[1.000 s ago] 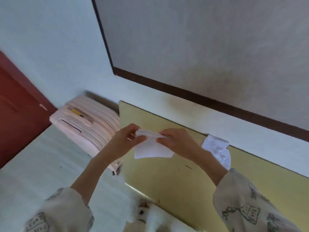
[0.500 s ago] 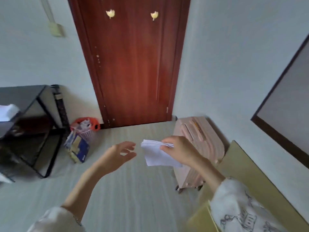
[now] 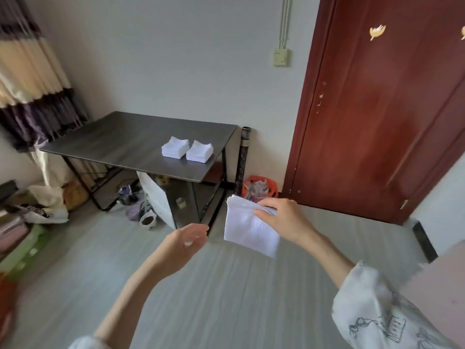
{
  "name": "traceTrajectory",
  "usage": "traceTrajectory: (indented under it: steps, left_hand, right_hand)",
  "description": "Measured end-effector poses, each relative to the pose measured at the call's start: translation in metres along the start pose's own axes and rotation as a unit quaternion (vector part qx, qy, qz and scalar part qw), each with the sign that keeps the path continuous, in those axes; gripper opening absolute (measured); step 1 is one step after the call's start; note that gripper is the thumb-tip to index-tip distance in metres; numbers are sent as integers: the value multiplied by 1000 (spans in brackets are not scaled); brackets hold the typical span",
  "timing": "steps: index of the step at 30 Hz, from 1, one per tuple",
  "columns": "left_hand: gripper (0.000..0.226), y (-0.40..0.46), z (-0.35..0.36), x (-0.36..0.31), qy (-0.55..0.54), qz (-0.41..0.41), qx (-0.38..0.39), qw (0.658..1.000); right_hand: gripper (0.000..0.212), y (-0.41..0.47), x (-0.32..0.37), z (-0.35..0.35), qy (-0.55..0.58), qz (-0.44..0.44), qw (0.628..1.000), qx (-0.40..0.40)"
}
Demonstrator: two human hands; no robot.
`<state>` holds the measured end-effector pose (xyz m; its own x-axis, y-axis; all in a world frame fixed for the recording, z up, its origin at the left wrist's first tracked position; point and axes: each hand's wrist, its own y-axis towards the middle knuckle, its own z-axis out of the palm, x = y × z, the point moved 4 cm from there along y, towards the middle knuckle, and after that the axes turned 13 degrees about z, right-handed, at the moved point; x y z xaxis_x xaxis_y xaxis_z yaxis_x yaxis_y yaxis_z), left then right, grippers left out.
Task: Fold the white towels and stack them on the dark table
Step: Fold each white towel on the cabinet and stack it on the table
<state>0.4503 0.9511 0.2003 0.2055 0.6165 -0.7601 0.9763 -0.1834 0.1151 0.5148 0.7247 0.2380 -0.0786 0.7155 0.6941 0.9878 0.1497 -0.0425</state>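
Here, right hand: pinched the folded white towel by its top edge, in mid-air over the floor.
Left hand: fingers relaxed, holding nothing.
Dark table: bore two towel stacks, side by side.

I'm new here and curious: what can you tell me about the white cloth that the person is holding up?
The folded towel is white, soft-looking cloth, folded into a rough square of several layers that show at its upper edge. It hangs in the air above the grey floor, tilted, its lower corner pointing down. Only the right hand touches it, pinching the upper right edge. The left hand is open beside it, apart.
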Motion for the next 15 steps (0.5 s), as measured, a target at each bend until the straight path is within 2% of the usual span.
traceTrajectory:
  steps: [8, 15]
  left_hand:
    - [25, 71, -67, 97, -28, -28, -38, 998]
    - [52, 203, -126, 155, -68, -49, -69, 994]
  right_hand:
    - [16, 120, 60, 66, 20, -26, 998, 60]
    - [18, 271, 98, 100, 12, -69, 988, 138]
